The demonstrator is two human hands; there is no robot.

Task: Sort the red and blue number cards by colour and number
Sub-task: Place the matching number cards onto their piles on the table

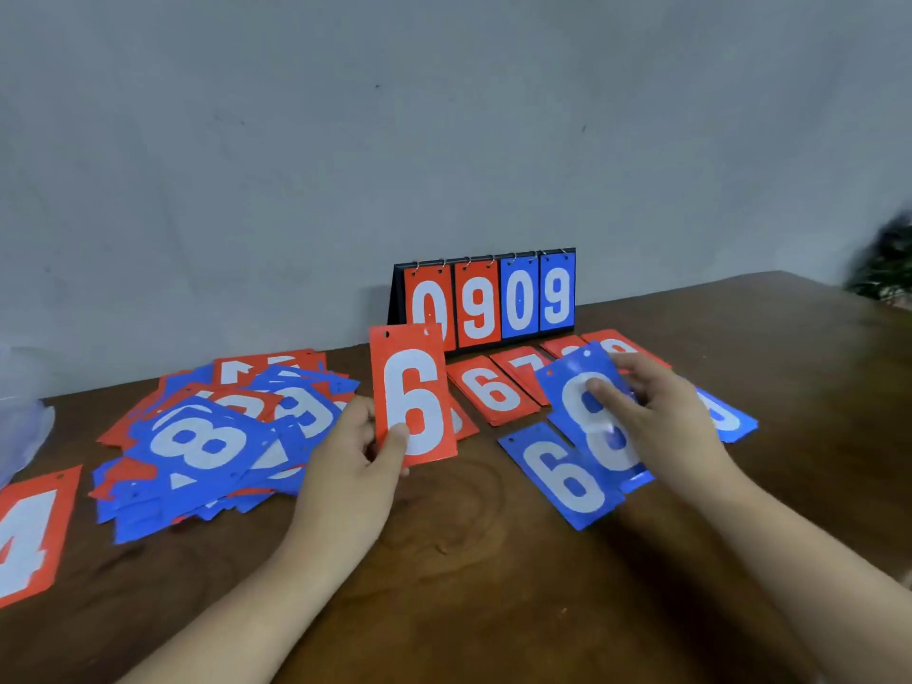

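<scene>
Red 6 card [413, 394] is being pinched upright by the left hand [345, 456], near the flat red 6 pile [493, 390]; the right hand [661, 412] is gripping a blue 8 card [607, 446] above the blue 6 card [562, 478]. The person is sorting, probably needing to lay each held card on its match.

Left hand [353, 449] grips red 6 card [413, 394] upright.
</scene>
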